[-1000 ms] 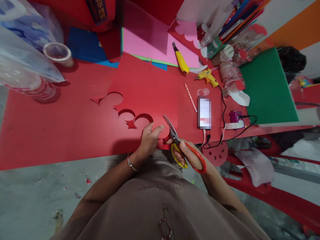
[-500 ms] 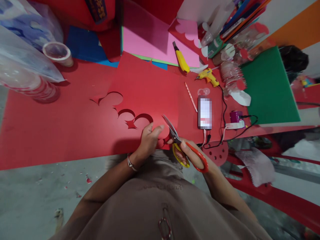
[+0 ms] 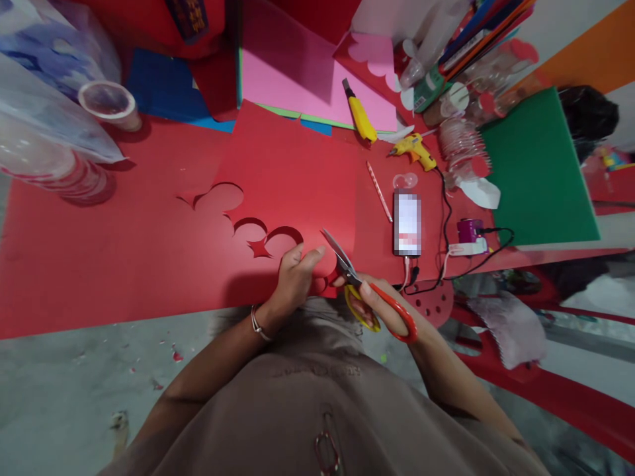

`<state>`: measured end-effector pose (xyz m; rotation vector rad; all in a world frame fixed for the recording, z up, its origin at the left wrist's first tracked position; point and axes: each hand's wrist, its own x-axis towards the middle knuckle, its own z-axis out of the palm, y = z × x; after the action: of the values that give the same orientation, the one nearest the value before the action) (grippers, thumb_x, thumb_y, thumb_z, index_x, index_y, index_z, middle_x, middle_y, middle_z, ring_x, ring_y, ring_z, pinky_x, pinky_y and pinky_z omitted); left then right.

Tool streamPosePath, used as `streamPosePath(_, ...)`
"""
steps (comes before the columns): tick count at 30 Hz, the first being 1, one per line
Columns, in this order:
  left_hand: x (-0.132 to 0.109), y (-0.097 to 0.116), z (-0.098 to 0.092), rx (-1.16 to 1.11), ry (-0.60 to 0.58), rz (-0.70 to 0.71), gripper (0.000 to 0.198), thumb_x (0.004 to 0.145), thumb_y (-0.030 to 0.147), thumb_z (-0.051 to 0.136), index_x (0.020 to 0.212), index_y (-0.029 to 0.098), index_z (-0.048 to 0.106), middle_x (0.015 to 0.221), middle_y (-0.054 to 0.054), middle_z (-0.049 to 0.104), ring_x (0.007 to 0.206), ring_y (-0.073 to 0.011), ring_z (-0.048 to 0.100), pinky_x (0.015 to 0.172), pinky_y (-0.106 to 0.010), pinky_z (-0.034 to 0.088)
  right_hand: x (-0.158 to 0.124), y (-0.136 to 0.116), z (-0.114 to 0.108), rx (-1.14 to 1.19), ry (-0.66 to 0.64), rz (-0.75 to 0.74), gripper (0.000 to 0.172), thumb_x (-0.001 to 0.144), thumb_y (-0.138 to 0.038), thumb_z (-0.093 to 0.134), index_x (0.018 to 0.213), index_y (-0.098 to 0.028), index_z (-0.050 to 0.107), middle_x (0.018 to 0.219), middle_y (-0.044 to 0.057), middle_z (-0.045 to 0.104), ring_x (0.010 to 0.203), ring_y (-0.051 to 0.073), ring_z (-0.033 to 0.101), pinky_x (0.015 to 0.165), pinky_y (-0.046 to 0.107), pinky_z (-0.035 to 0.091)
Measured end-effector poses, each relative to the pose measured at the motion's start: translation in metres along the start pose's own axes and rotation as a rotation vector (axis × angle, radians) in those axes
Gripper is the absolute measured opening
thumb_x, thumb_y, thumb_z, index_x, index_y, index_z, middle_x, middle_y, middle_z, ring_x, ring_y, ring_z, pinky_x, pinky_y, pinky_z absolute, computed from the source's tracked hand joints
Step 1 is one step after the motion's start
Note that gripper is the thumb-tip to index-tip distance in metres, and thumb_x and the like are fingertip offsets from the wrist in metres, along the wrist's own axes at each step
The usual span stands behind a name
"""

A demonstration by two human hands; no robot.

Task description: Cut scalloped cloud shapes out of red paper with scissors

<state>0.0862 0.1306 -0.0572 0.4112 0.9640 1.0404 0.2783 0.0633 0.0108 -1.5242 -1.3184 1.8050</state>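
A large red sheet (image 3: 297, 172), with round scallops cut out of its lower left edge, lies on the red table. My left hand (image 3: 296, 274) grips the sheet's lower edge, thumb on top and fingers underneath. Scissors (image 3: 350, 275) with one orange-red and one yellow handle are in my right hand (image 3: 373, 305), fingers through the loops. Their blades point up and left at the sheet, along a curved cut beside my left thumb. Close to the left hand rests a small pointed red scrap (image 3: 259, 248), joined or next to the cut edge; I cannot tell which.
A phone (image 3: 407, 223), a striped pencil (image 3: 380, 192), a yellow glue gun (image 3: 414, 152) and a yellow utility knife (image 3: 362, 119) lie to the right and beyond. At left stand a cup (image 3: 110, 106) and a bottle (image 3: 64, 168). A green board (image 3: 540, 172) leans at far right.
The scissors' handles have spread very slightly, with the right hand shifting a little to the right. The left hand and sheet look almost unchanged.
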Motion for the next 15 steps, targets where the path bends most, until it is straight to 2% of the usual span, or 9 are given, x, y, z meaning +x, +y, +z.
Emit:
streamPosePath(6, -0.0001, -0.0024, -0.0018, 0.015, -0.013, 0.013, 0.041, 0.084, 0.043, 0.086, 0.070, 0.022, 0.054, 0.066, 0.004, 0.054, 0.060, -0.0119, 0.046, 0.061, -0.027, 0.042, 0.0011, -0.0018, -0.0054, -0.020, -0.044, -0.019, 0.064, 0.114, -0.077, 0.047, 0.131, -0.019, 0.069, 0.073, -0.005, 0.049, 0.049, 0.012, 0.048, 0.045, 0.024, 0.041)
streamPosePath(10, -0.0004, -0.0017, -0.0017, 0.018, -0.007, 0.011, 0.040, 0.083, 0.044, 0.086, 0.071, 0.022, 0.055, 0.067, 0.004, 0.055, 0.060, -0.0118, 0.047, 0.061, -0.027, 0.044, 0.0000, 0.0001, -0.0085, -0.038, -0.077, -0.040, 0.063, 0.117, -0.073, 0.044, 0.137, -0.018, 0.068, 0.075, -0.003, 0.051, 0.054, 0.013, 0.050, 0.048, 0.025, 0.044)
streamPosePath(15, -0.0010, 0.0001, -0.0008, 0.021, 0.024, -0.035, 0.043, 0.079, 0.045, 0.090, 0.070, 0.023, 0.054, 0.065, 0.004, 0.052, 0.055, -0.0110, 0.046, 0.054, -0.025, 0.041, -0.0001, 0.0022, -0.0079, -0.033, -0.064, -0.035, 0.063, 0.116, -0.074, 0.045, 0.138, -0.019, 0.068, 0.075, -0.003, 0.050, 0.055, 0.014, 0.050, 0.049, 0.025, 0.045)
